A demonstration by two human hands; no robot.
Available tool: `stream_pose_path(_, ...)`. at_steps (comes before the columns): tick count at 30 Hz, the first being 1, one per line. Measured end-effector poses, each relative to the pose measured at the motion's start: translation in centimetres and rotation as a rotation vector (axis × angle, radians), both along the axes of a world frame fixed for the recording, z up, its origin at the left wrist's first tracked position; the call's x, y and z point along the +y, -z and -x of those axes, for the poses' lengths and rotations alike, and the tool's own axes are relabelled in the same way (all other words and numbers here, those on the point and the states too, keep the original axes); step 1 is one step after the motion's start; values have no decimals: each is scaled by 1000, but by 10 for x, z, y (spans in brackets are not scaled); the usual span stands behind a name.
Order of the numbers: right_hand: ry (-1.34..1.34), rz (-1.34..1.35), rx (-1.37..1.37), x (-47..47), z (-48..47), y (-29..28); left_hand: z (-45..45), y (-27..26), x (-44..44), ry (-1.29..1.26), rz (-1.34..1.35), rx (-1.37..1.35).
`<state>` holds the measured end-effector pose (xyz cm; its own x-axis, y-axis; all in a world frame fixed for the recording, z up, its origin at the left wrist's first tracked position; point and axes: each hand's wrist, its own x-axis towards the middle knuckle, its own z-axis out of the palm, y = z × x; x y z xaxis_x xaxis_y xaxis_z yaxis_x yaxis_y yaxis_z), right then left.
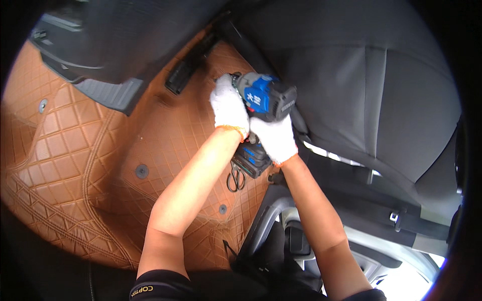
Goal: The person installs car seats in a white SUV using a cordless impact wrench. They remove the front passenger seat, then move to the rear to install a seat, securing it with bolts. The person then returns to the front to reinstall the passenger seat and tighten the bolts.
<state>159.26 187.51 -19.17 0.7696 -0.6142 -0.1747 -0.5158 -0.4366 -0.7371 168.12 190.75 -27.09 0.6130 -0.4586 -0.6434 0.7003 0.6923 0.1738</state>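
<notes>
A blue, grey and black cordless power tool [260, 94], probably an impact wrench, is held low over the brown quilted floor mat of a vehicle. My right hand [276, 137], in a white knit glove, grips its handle. The fingers of my left hand [229, 103], gloved the same way, are closed around the tool's nose, and whatever is fitted there is mostly hidden. Below the grip juts the battery pack [250, 160]. Scissors [236, 180] with dark handles lie on the mat [177, 150] beneath it, their blades partly covered by the battery.
A dark seat [339, 98] rises on the right, close to the tool. Seat rail parts [180, 77] stand on the mat ahead. To the left is a dark plastic console [109, 90]. The door sill and a belt buckle [394, 217] are at lower right.
</notes>
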Motion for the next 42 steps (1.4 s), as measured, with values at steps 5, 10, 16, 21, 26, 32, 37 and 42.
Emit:
stream_pose_path(5,-145,292,310,5,-96,-15,-36,57,3,-35,224,157)
stream_pose_path(10,-99,373,460,21,-130,-30,-57,76,-6,-112,518,261)
stream_pose_path(16,-134,192,333,12,-126,-7,-87,148,-64,-247,145,-483)
stream_pose_path(21,-80,-24,391,-10,-121,1,-95,163,-94,-90,-802,-1168)
stream_pose_path(26,-212,64,362,-3,-131,1,-105,186,-100,-263,-1105,-1412)
stream_pose_path(32,-318,117,438,-33,-139,-5,-98,161,-100,-416,-31,-858)
stream_pose_path(37,-321,48,443,-29,-142,3,-83,138,-69,-121,-267,-838)
stream_pose_path(42,-351,136,499,-37,-150,6,-62,84,-48,-318,187,-164)
